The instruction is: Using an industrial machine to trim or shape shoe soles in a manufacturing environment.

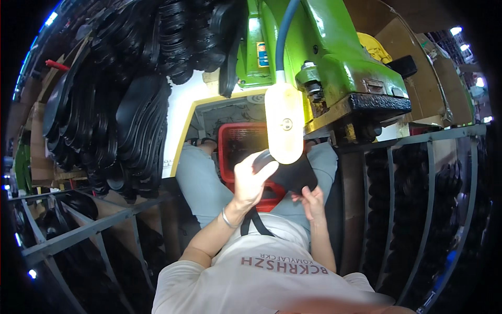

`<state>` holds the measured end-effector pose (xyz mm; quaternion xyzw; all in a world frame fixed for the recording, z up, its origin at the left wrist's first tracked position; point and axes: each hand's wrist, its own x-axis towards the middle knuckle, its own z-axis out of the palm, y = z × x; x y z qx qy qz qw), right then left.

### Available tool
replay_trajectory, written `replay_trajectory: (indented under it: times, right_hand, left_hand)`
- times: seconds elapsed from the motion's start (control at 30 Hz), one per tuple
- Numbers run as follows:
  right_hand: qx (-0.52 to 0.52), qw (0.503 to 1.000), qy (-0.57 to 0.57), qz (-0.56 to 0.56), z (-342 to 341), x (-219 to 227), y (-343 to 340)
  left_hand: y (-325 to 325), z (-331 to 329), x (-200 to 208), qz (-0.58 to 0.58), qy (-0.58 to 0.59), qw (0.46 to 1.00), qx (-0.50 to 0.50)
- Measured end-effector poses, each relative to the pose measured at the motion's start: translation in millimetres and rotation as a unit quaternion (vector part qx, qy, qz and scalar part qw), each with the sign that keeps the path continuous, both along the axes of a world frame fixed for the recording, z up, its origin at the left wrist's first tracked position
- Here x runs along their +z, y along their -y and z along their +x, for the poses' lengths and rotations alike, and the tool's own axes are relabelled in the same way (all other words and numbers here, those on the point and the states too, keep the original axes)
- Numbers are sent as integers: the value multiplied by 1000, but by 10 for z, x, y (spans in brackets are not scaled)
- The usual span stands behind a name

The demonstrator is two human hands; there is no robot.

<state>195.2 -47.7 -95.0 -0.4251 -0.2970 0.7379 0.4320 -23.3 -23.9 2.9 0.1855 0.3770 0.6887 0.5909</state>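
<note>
A black sheet-like piece, seemingly a shoe sole (295,177), is held over my lap, just below the glowing lamp (285,123). My left hand (250,179) is closed on its left end, the thumb lying on top. At the lower right edge of the piece, my right hand (312,203) pinches it with bent fingers. The lamp head covers part of its upper side. Beneath, between my knees, sits a red crate (222,152) with its inside in shadow.
Tall stacks of black soles (138,120) fill the left of the table (180,112). A green machine (334,57) with a dark protruding head stands ahead to the right. Metal racks (94,227) flank me, the right rack (431,172) also holding dark pieces. Behind the machine is a cardboard box (418,68).
</note>
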Motion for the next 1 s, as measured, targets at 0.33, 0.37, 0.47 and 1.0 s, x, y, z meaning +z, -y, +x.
replay_trajectory:
  times: [0.33,0.37,0.47,1.0]
  right_hand:
    - [54,992,-72,-83,-68,-8,344]
    - [69,992,-74,-80,-98,33,369]
    - [125,988,-61,-67,-103,116,405]
    - [-22,806,363,467,-283,1294,-602]
  left_hand:
    - [-523,360,-311,19,-514,857,-31]
    - [-529,356,-338,18,-522,852,-31]
    - [-508,317,-314,36,-521,853,-15]
    - [38,-204,-150,24,-531,838,-119]
